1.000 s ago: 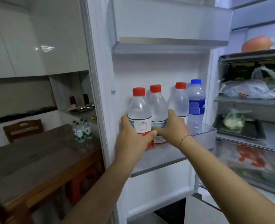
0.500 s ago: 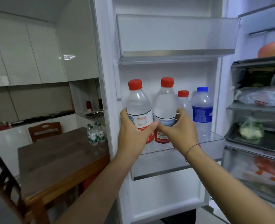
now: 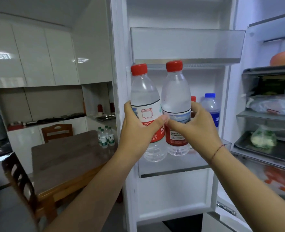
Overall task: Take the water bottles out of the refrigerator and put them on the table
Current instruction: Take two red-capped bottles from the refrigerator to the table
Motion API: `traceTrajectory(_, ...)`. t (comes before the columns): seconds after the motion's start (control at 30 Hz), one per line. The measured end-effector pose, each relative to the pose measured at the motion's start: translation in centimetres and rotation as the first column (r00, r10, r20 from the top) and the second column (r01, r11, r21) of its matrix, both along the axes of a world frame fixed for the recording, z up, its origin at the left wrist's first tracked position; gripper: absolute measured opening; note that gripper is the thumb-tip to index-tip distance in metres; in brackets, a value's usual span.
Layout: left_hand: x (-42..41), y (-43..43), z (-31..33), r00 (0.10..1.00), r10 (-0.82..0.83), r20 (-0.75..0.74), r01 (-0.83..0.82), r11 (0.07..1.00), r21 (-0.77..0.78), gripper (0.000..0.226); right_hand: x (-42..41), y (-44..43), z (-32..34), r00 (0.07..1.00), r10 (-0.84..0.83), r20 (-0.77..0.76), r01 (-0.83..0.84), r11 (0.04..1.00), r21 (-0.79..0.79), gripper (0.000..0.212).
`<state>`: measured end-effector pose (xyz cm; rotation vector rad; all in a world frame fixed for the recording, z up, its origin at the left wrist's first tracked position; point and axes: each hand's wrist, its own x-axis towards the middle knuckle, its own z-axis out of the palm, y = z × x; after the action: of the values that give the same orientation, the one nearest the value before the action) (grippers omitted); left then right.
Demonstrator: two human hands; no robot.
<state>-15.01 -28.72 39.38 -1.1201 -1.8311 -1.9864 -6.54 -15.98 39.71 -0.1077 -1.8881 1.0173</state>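
1. Up they've come: the two bottles that stood low in the clear plastic fridge door shelf (image 3: pixel 172 169) a moment ago are now lifted and pulled out toward the person.
2. Hands: the left hand (image 3: pixel 138 131) is wrapped round the label of the left red-capped clear plastic water bottle (image 3: pixel 144 97). The right hand (image 3: pixel 197 129) grips the right red-capped clear plastic water bottle (image 3: pixel 175 94) the same way. Both bottles are upright and side by side, and the thumbs are almost touching.
3. Left in the shelf are a third red-capped bottle (image 3: pixel 193 98), mostly hidden behind the right hand, and a blue-capped clear bottle (image 3: pixel 211 106) beside it.
4. The brown wooden worktop (image 3: pixel 68 154) off to the left already holds a cluster of small green-labelled bottles (image 3: pixel 105 137) at its far corner.
5. My guess is they're partway through. These two need carrying over, and at least two more wait in the door.
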Motion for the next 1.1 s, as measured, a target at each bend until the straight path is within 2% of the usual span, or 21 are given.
traceTrajectory(0.1,0.8,-2.3,-1.1,0.999,0.045,0.008,-0.045,0.999,-0.020,0.069,1.1,-2.1,-0.9,0.996,0.089,0.022,-0.088,0.996,-0.028,0.045)
traceTrajectory(0.23,1.3,-6.2,-3.1,0.993,0.101,0.054,-0.100,0.995,-0.013,0.068,1.4,-5.0,-3.1,0.978,0.196,0.068,-0.190,0.979,-0.078,0.054)
traceTrajectory(0.33,1.2,-9.6,-4.6,0.988,0.137,0.073,-0.135,0.990,-0.031,0.069,0.6,-7.6,-4.6,0.955,0.278,0.103,-0.268,0.958,-0.097,0.050)
traceTrajectory(0.5,-0.8,-15.9,-6.6,0.969,0.221,0.110,-0.208,0.971,-0.120,0.060,-3.0,-12.5,-6.8,0.907,0.394,0.151,-0.378,0.917,-0.126,0.047)
traceTrajectory(0.6,-3.5,-19.3,-8.0,0.958,0.260,0.123,-0.241,0.959,-0.147,0.068,-6.1,-15.6,-8.2,0.875,0.452,0.172,-0.429,0.890,-0.154,0.048)
traceTrajectory(0.7,-6.9,-22.3,-9.4,0.949,0.286,0.132,-0.261,0.949,-0.176,0.065,-10.0,-18.6,-9.5,0.851,0.494,0.175,-0.467,0.866,-0.177,0.046)
traceTrajectory(0.87,-14.4,-26.6,-11.7,0.933,0.327,0.152,-0.293,0.933,-0.211,0.076,-17.8,-23.2,-11.9,0.856,0.483,0.187,-0.433,0.865,-0.252,0.048)
traceTrajectory(1.1,-24.8,-29.6,-14.9,0.936,0.287,0.202,-0.223,0.931,-0.290,0.077,-28.0,-27.1,-15.4,0.882,0.413,0.228,-0.315,0.875,-0.366,0.053)
